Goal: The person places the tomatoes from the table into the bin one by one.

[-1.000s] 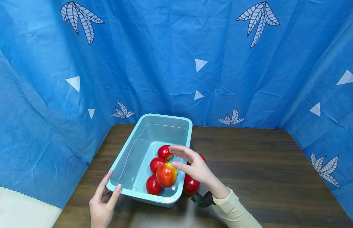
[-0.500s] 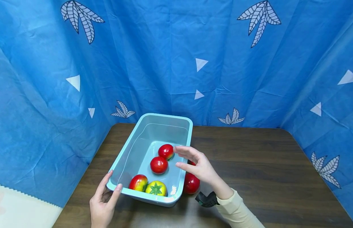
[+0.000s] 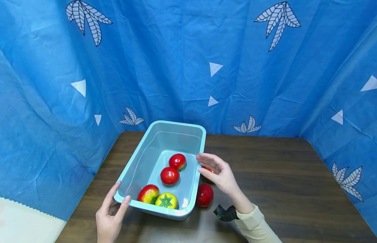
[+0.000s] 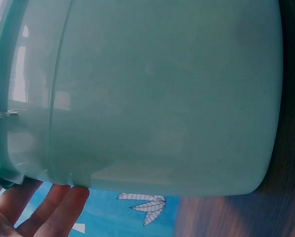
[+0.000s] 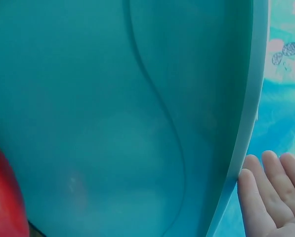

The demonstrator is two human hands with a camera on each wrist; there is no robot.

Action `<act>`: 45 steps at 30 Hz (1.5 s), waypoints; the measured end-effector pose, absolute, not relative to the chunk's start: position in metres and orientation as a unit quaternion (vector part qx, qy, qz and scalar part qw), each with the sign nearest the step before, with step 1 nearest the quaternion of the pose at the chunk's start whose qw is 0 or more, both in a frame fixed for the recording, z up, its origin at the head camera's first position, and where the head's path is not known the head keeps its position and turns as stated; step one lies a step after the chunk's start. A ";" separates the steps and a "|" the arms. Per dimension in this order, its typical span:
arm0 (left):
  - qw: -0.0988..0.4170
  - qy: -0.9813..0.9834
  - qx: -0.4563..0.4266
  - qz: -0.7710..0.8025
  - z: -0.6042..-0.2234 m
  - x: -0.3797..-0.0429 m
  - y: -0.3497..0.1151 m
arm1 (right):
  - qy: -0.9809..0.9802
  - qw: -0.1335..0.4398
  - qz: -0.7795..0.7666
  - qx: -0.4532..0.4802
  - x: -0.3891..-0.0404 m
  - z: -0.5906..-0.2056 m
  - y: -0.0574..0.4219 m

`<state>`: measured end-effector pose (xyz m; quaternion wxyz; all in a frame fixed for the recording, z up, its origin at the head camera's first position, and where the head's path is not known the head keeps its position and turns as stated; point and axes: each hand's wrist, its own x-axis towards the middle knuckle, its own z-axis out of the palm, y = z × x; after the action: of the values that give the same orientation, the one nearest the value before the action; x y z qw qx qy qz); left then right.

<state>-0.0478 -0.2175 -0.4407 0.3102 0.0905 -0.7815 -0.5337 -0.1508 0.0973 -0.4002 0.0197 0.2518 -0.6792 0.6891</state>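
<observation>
My left hand holds the near left corner of a light blue plastic bin, its thumb at the front rim and its fingers along the side. Inside lie two red fruits toward the middle. At the near end, a red-and-yellow fruit sits against a yellow one with a green star-shaped leaf. My right hand, fingers extended and holding nothing, is at the bin's right rim; in the right wrist view, its fingertips are right at the rim. Partly behind it is an orange-red fruit.
A dark red fruit stands on the wooden table close beside the bin's right wall. A blue patterned curtain hangs along the table's back and sides. Pale cloth shows at the lower left.
A red-and-yellow fruit has dropped into the bin, and the fruits at its near end have shifted and turned. My right hand has moved right, out to the rim; the left stays put.
</observation>
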 end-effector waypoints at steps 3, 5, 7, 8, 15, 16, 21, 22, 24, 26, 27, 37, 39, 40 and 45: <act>0.309 -0.782 0.093 -0.533 -0.441 -0.048 -0.217 | -0.676 0.031 0.698 0.236 -0.151 -0.404 0.100; 0.309 -0.782 0.094 -0.532 -0.441 -0.048 -0.217 | -0.675 0.034 0.701 0.227 -0.152 -0.407 0.102; 0.309 -0.783 0.096 -0.531 -0.441 -0.048 -0.217 | -0.677 0.038 0.703 0.216 -0.152 -0.410 0.104; 0.308 -0.784 0.096 -0.531 -0.441 -0.048 -0.217 | -0.679 0.039 0.703 0.211 -0.153 -0.411 0.106; 0.307 -0.783 0.095 -0.532 -0.440 -0.048 -0.217 | -0.691 0.046 0.700 0.173 -0.155 -0.423 0.116; 0.308 -0.784 0.095 -0.531 -0.440 -0.048 -0.217 | -0.691 0.047 0.701 0.170 -0.156 -0.425 0.118; 0.309 -0.784 0.093 -0.530 -0.440 -0.047 -0.217 | -0.692 0.052 0.701 0.163 -0.160 -0.434 0.124; 0.309 -0.784 0.093 -0.530 -0.440 -0.048 -0.217 | -0.693 0.053 0.701 0.162 -0.160 -0.436 0.125; 0.310 -0.783 0.091 -0.531 -0.440 -0.048 -0.217 | -0.693 0.055 0.701 0.159 -0.162 -0.439 0.127; 0.310 -0.782 0.090 -0.533 -0.441 -0.048 -0.217 | -0.692 0.056 0.702 0.156 -0.163 -0.443 0.129; 0.310 -0.782 0.089 -0.534 -0.441 -0.048 -0.217 | -0.692 0.054 0.703 0.152 -0.164 -0.445 0.129; 0.312 -0.780 0.084 -0.536 -0.441 -0.048 -0.217 | -0.705 0.034 0.700 0.108 -0.166 -0.453 0.133; 0.314 -0.779 0.080 -0.537 -0.442 -0.048 -0.218 | -0.711 0.033 0.694 0.107 -0.163 -0.448 0.133; 0.315 -0.778 0.078 -0.538 -0.442 -0.048 -0.218 | -0.714 0.032 0.691 0.105 -0.162 -0.446 0.132; 0.317 -0.776 0.071 -0.540 -0.443 -0.048 -0.218 | -0.731 0.025 0.675 0.097 -0.159 -0.442 0.130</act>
<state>-0.0477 -0.2178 -0.4431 0.3174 0.0714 -0.7762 -0.5400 -0.1589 0.1302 -0.4423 0.0253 0.0972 -0.7307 0.6753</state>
